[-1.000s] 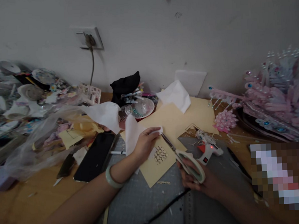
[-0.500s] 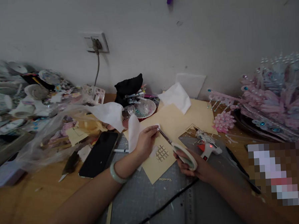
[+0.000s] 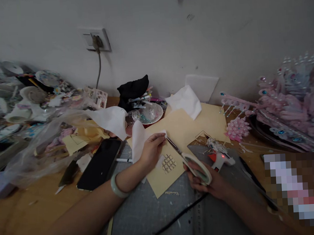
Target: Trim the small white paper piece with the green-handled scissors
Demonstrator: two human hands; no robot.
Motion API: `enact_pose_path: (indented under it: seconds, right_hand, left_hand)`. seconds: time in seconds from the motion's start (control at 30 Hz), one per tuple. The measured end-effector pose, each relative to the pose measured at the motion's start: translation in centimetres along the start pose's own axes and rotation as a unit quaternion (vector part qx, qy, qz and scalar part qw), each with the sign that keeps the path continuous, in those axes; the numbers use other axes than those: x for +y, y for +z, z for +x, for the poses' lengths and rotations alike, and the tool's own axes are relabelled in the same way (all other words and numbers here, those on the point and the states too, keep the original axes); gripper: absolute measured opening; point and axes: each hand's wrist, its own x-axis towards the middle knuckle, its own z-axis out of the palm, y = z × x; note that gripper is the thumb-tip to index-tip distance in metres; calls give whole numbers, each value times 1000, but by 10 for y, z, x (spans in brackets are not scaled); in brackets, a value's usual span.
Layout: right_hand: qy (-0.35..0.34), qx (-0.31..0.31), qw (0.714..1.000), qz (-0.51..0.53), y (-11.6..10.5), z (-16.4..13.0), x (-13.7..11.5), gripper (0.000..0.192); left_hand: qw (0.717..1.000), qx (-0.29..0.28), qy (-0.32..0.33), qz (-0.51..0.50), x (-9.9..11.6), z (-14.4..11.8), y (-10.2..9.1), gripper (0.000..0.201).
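My left hand (image 3: 152, 151), with a pale bangle at its wrist, is closed with thumb and finger pinched on a piece of thin white fabric (image 3: 137, 141) that drapes to the left of it. In my right hand (image 3: 202, 181) is a pair of scissors (image 3: 196, 164) with cream handles. Their blades point up and left, and the tips reach the bit of white fabric at my left fingertips. Below both hands lies cream paper (image 3: 158, 187) with a cluster of dark circles drawn on it.
A grey cutting mat (image 3: 141, 216) covers the middle of the table. Right of my hands rests a glue gun (image 3: 222, 159) with a red light. A black phone (image 3: 98, 164) lies at left. Pink beaded ornaments (image 3: 238, 129) crowd the right, and a bowl (image 3: 157, 114) stands behind.
The scissors and my right hand have shifted slightly right and down in view. My left hand keeps its pinch on the fabric. The whole view has tilted and moved a little.
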Motion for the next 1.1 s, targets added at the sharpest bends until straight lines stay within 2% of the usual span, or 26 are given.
enact_pose_path:
  seconds: [0.3,0.47,1.1]
  right_hand:
    - [2,0,1000,-4,-3,1,3,30]
    - [-3,3,1000,-28,2,-1,0,33]
    - [0,15,998,-65,9,-3,-4,38]
  left_hand:
    - [1000,-1,-19,24,0,0,0,15]
    - [999,-2,-25,26,1,0,-1,16]
    - [1000,-10,-16,0,-2,2,-3,22]
